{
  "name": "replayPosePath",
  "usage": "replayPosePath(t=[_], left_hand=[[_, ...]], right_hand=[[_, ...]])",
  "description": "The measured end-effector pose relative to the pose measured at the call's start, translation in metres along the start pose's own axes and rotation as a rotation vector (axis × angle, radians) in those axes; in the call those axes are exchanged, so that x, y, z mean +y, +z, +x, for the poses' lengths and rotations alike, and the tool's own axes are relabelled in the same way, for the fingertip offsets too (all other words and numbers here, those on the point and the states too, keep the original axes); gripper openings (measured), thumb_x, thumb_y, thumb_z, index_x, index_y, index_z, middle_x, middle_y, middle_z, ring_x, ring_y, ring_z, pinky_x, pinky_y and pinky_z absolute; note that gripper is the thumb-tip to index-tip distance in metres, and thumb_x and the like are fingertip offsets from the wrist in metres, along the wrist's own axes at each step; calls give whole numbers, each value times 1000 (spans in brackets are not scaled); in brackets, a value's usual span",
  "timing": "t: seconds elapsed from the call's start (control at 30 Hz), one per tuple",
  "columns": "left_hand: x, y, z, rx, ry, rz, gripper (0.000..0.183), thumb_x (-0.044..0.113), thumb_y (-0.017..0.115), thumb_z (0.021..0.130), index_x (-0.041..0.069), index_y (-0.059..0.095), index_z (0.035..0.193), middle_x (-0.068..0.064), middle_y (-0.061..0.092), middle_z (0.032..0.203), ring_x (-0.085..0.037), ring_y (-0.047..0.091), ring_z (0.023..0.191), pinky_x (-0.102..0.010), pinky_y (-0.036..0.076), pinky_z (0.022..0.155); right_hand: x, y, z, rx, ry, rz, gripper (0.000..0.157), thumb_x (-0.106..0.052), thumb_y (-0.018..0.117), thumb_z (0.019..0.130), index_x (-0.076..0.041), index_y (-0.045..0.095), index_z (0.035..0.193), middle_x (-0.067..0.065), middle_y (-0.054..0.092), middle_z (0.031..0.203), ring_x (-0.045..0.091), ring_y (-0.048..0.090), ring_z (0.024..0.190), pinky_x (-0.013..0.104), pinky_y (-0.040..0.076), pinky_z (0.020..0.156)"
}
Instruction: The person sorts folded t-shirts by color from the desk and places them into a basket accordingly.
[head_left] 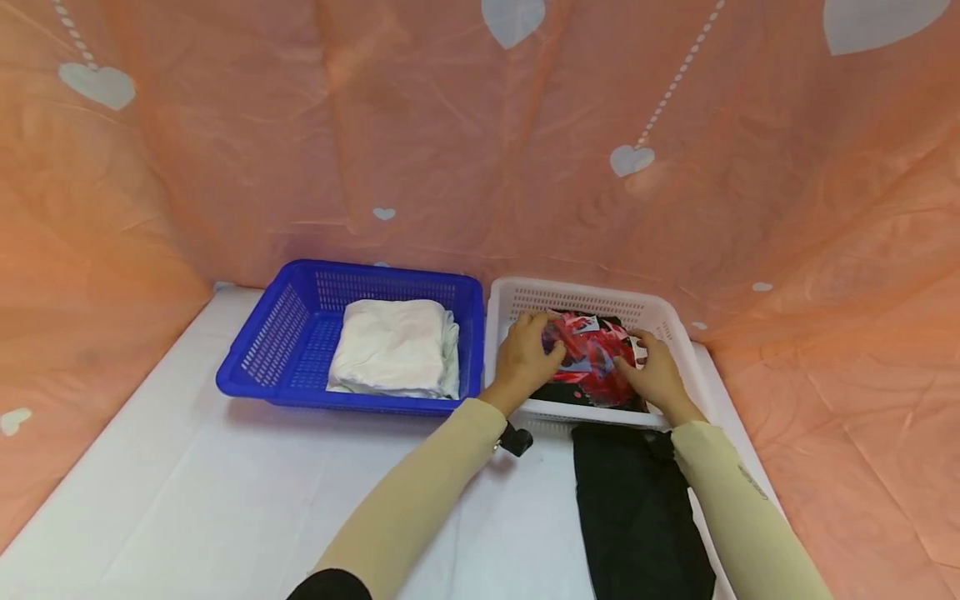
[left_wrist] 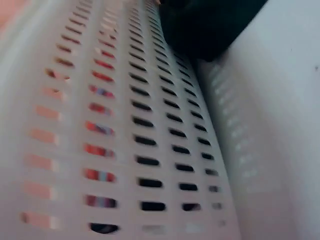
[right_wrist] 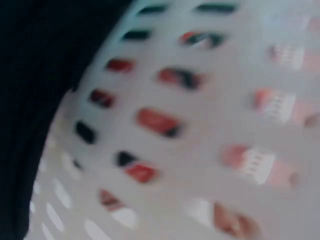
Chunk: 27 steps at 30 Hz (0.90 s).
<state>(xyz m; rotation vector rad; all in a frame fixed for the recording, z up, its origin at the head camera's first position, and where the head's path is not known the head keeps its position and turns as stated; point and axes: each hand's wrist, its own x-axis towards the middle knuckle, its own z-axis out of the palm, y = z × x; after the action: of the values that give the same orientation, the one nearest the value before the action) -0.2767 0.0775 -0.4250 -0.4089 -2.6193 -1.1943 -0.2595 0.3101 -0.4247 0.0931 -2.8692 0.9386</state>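
A folded red-and-black patterned cloth [head_left: 592, 358] lies in the white basket [head_left: 517, 292]. At its left side my left hand [head_left: 527, 354] holds it, thumb and fingers bent over the edge. My right hand [head_left: 660, 375] grips the opposite side, its thumb on top of the cloth. Through the slots of the basket wall [left_wrist: 120, 165] in the left wrist view, red and dark fabric shows. Blurred fingers [right_wrist: 232, 220] appear behind the slotted wall in the right wrist view. Fingertips under or behind the cloth are hidden.
Left of the white basket stands a blue basket [head_left: 255, 392] with folded white cloth [head_left: 393, 346] inside. A black cloth [head_left: 637, 508] lies on the white table [head_left: 187, 500] in front of the white basket, beside my right forearm. An orange curtain [head_left: 450, 167] rises behind.
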Motion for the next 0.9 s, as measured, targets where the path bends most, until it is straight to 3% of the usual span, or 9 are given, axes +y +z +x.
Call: replayPosePath(t=[0.07, 0.17, 0.3, 0.4, 0.5, 0.7, 0.8, 0.9], left_hand=[[5, -6, -9, 95, 98, -69, 38, 25, 68, 83, 18, 64, 120, -3, 61, 113, -21, 61, 103, -33, 53, 81], [13, -15, -27, 105, 178, -154, 36, 26, 68, 82, 19, 64, 117, -2, 63, 108, -18, 62, 96, -28, 52, 73], [21, -22, -57, 2, 190, -223, 37, 28, 68, 81, 21, 64, 117, 1, 64, 107, -14, 62, 92, -21, 49, 69], [24, -25, -79, -90, 160, -287, 34, 29, 68, 82, 22, 65, 115, 0, 65, 108, -12, 63, 93, -19, 49, 73], [26, -23, -98, -157, 127, -351, 31, 28, 68, 82, 22, 67, 113, 0, 65, 106, -12, 65, 90, -19, 50, 75], [28, -11, -127, -272, 40, -389, 32, 30, 70, 82, 22, 67, 113, 1, 63, 106, -13, 62, 87, -17, 44, 72], [30, -2, -138, -357, -42, -366, 40, 33, 72, 80, 24, 64, 118, -3, 60, 108, -12, 58, 84, -18, 42, 67], [31, 7, -147, -428, -118, -302, 51, 38, 74, 77, 29, 58, 125, -5, 58, 105, -9, 53, 80, -22, 41, 65]], right_hand=[[-8, -3, -9, 87, -28, 56, 55, -18, 63, 91, -1, 42, 139, 31, 46, 132, 46, 57, 106, 53, 49, 89], [-20, -12, -30, 174, -98, 125, 48, -13, 65, 90, -4, 48, 134, 21, 54, 128, 33, 61, 103, 31, 53, 83], [-29, -27, -69, 180, -192, 178, 39, -6, 66, 88, -4, 56, 126, -7, 60, 119, 4, 62, 95, 8, 47, 73], [-28, -36, -100, 142, -230, 212, 31, -1, 65, 88, -1, 60, 119, -24, 57, 113, -5, 61, 89, 8, 48, 71], [-20, -41, -129, 116, -236, 208, 28, 3, 65, 87, 1, 61, 115, -28, 58, 108, -4, 62, 86, 10, 49, 69], [2, -40, -169, 73, -136, 86, 32, -4, 69, 86, -7, 62, 117, -26, 57, 110, -9, 59, 86, 17, 50, 62], [11, -39, -181, 19, -56, -5, 38, -13, 71, 87, -11, 60, 123, -7, 59, 120, 1, 60, 91, 24, 52, 64], [17, -38, -186, -98, 42, -53, 47, -21, 69, 89, -10, 54, 131, 22, 54, 127, 25, 64, 99, 39, 55, 71]])
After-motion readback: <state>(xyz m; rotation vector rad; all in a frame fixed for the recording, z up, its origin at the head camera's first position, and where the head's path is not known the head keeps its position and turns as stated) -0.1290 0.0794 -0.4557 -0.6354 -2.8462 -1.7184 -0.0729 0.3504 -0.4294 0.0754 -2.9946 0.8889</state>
